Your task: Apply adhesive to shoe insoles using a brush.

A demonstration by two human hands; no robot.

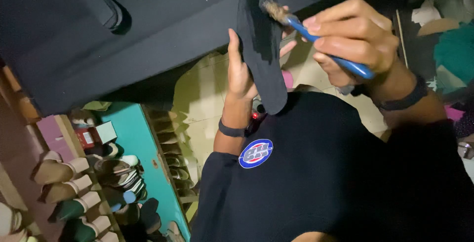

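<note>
Black insole (pixel 261 49) upright in left hand (pixel 240 71), blue brush (pixel 316 37) slanting across

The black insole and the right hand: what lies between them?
In the head view, only the brush spans it: the right hand grips its blue handle, and the bristles touch the black insole, which the left hand holds.

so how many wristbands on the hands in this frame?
2: one dark band on the left wrist below the hand holding the black sole; one dark band on the right wrist behind the hand gripping the blue-handled brush.
</note>
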